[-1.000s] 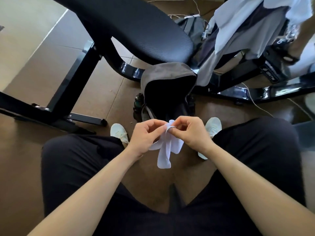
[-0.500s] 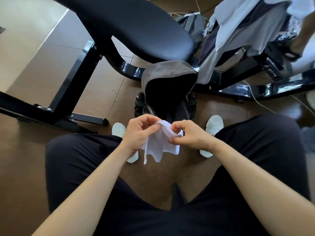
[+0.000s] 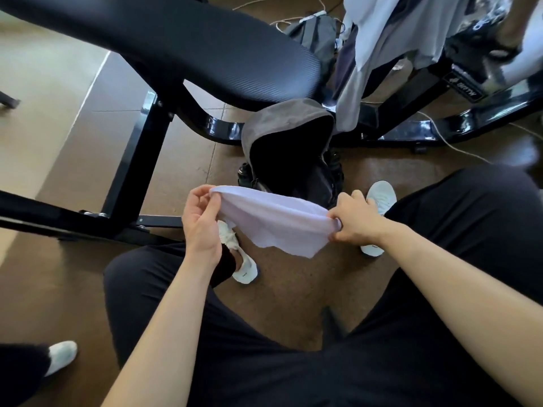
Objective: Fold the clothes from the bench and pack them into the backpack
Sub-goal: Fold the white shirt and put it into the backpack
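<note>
The person sits with knees apart, and both hands are busy with one small white cloth [image 3: 276,224] (a thin towel or light garment, hard to say which). The left hand [image 3: 201,221] pinches one top corner between thumb and fingers, the right hand [image 3: 357,220] is closed on the opposite corner, and the fabric is stretched between them, its loose lower edge hanging over the floor. Just beyond it stands the grey backpack [image 3: 286,121], mouth gaping and dark inside, between the white shoes [image 3: 380,198] and against the black frame of the weight bench [image 3: 182,45]. More clothes [image 3: 390,39] hang over the frame at the upper right. This looks like the folding step: the piece is spread, not yet doubled. Next the two corners would need bringing together neatly before it goes down into the open bag.
</note>
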Available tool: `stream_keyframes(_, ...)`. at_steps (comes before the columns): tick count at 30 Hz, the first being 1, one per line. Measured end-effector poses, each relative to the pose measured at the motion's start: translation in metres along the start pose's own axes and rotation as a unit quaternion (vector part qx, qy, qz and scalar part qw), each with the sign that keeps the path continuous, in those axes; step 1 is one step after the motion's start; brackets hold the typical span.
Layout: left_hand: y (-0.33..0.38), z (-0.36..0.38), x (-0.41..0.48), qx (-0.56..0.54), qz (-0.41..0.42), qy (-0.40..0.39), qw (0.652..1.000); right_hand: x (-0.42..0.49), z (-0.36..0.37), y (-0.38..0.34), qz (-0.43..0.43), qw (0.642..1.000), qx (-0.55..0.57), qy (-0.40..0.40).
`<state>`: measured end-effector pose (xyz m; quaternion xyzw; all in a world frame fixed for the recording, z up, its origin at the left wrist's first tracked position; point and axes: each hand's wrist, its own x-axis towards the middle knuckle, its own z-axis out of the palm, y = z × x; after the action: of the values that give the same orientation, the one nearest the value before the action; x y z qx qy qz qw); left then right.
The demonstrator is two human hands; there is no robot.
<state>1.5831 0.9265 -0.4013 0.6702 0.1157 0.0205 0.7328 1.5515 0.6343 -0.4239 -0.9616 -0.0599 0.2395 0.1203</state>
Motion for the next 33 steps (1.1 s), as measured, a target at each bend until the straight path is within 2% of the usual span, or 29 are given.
stream_keyframes(4, -0.012, -0.004, 0.007, 0.041, -0.021, 0.073, 0.996, -0.001, -0.008, 0.004, 0.012, 0.979, 0.143, 0.145)
stream_keyframes(6, -0.018, -0.007, 0.010, 0.053, -0.044, 0.099, 0.993, -0.003, -0.010, 0.003, 0.020, 0.970, 0.167, 0.175)
stream_keyframes(11, -0.026, -0.011, 0.014, 0.062, -0.058, 0.129, 0.988, -0.005, -0.005, 0.000, 0.040, 0.991, 0.028, 0.125)
stream_keyframes(14, -0.027, -0.007, 0.012, 0.087, -0.050, 0.145, 0.984, -0.007, -0.008, -0.002, 0.036, 0.993, 0.009, 0.108)
stream_keyframes(17, -0.030, -0.008, 0.012, 0.099, -0.064, 0.168, 0.979, -0.004, -0.020, 0.000, 0.030, 0.988, 0.088, 0.124)
stream_keyframes(22, -0.035, -0.011, 0.015, 0.112, -0.102, 0.190, 0.970, 0.002, -0.038, 0.008, 0.010, 0.959, 0.203, 0.196)
stream_keyframes(28, -0.034, -0.007, 0.017, 0.119, -0.104, 0.168, 0.973, 0.006, -0.034, 0.021, 0.041, 0.964, 0.218, 0.144)
stream_keyframes(33, -0.037, -0.004, 0.017, 0.161, -0.101, 0.120, 0.975, 0.014, -0.034, 0.023, 0.108, 0.893, 0.379, 0.216)
